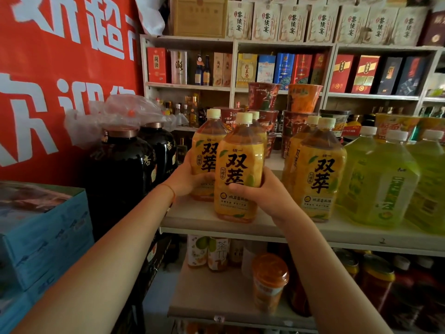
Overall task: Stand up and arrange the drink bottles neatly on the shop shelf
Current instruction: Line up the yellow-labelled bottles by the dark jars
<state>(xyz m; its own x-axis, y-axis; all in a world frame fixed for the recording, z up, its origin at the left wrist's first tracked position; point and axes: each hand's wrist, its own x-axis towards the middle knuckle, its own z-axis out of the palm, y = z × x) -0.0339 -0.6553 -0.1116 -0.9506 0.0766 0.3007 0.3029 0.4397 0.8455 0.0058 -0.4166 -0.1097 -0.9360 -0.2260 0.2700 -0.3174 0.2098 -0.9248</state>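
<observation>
shop shelf (192,216) | left hand (185,177) grips rear bottle (204,150); right hand (262,191) grips front bottle (239,169)

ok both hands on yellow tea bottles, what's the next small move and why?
Probably slide the front bottle, gripped by the right hand, right toward the yellow pair. It stands upright on the shelf, but a gap separates it from them. The left hand holds the bottle behind.

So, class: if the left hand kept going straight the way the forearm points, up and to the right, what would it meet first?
The left hand already holds the rear orange bottle, so it would push that. Beyond stand noodle cups, though depth is unclear.
</observation>
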